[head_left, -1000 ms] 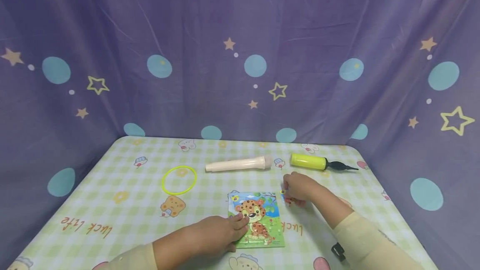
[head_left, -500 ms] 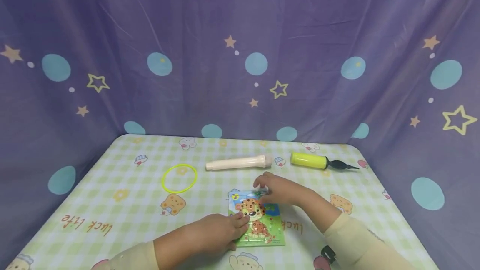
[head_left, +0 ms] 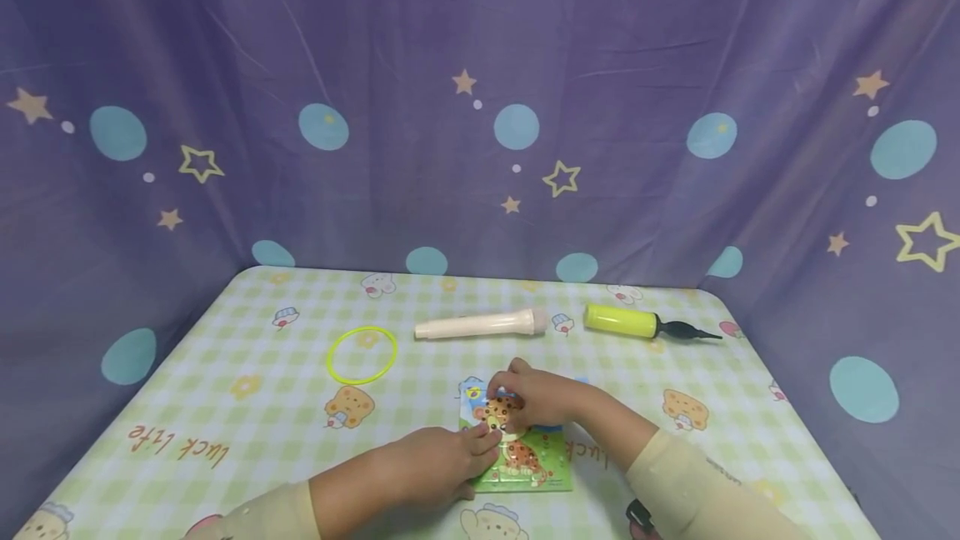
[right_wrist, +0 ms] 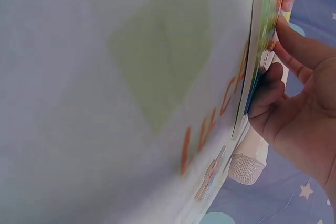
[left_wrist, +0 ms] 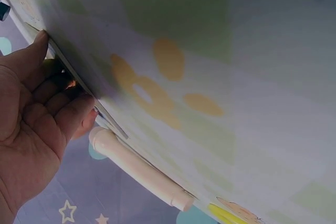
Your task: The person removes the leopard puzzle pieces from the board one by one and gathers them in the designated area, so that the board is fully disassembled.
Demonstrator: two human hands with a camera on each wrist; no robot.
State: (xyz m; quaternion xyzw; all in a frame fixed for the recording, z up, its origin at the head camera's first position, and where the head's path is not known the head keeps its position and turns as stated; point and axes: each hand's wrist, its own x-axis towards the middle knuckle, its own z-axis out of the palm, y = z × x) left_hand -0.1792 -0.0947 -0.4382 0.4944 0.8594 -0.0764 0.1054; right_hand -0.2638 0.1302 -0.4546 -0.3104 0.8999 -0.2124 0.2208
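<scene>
The puzzle [head_left: 521,448] lies flat on the table [head_left: 247,407], near its front edge. The left hand [head_left: 438,463] rests on the puzzle's left edge, fingers lying fairly straight and pressing it down, thumb against the rim. The right hand [head_left: 536,398] sits over the puzzle's upper part, its fingers curled down and pinching a small blue-edged piece [right_wrist: 254,90] against the board; the piece itself is mostly hidden. Behind the puzzle lies a cream microphone [head_left: 480,324], with a yellow pump [head_left: 633,322] to the right of that. A yellow ring [head_left: 362,354] lies left of the puzzle and a little further back. A purple starred curtain [head_left: 480,107] hangs behind the table.
</scene>
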